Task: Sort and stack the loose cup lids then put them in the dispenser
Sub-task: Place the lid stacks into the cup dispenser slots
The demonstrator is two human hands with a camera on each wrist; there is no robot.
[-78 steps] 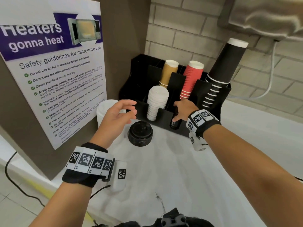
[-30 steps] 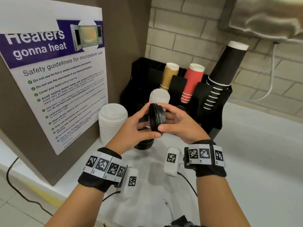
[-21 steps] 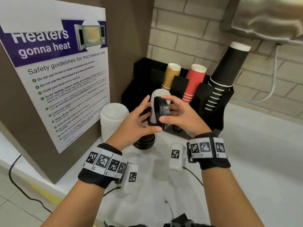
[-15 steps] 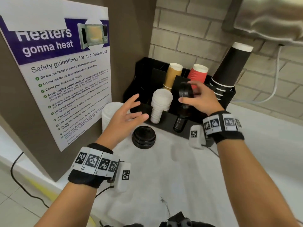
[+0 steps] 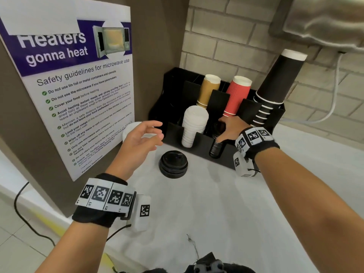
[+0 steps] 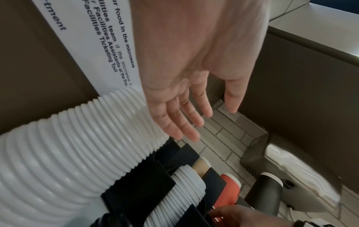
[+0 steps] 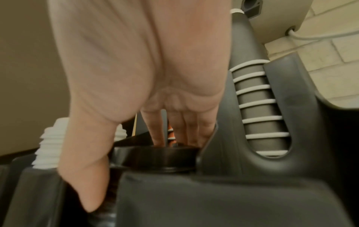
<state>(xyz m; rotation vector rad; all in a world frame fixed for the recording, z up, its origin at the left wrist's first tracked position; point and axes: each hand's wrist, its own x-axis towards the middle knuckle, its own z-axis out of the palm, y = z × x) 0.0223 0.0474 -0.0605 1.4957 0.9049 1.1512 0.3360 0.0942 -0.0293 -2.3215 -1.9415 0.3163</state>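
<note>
Lids: black lids point(image 5: 216, 145) stacked in a front slot of the black dispenser point(image 5: 226, 158), rims ridged and glossy; a short loose black stack point(image 5: 173, 164) sits on the white counter point(image 5: 197, 203) just in front of the dispenser.
Right hand: right hand point(image 5: 229, 129) reaches down into that slot, fingers straight and resting on the top lid point(image 7: 155, 155), thumb down the front of the stack; nothing pinched.
Left hand: left hand point(image 5: 140, 141) hovers spread and relaxed above the counter, holding nothing.
Wrist views only: fingertips point(image 7: 159, 138) meeting the lid's top; ribbed side of the tall white lid stack point(image 6: 68, 153) beside the left hand.
Around: white lids point(image 5: 194, 126) in the neighbouring slot, tan, red and black cups behind, poster point(image 5: 78, 91) on the left wall.
</note>
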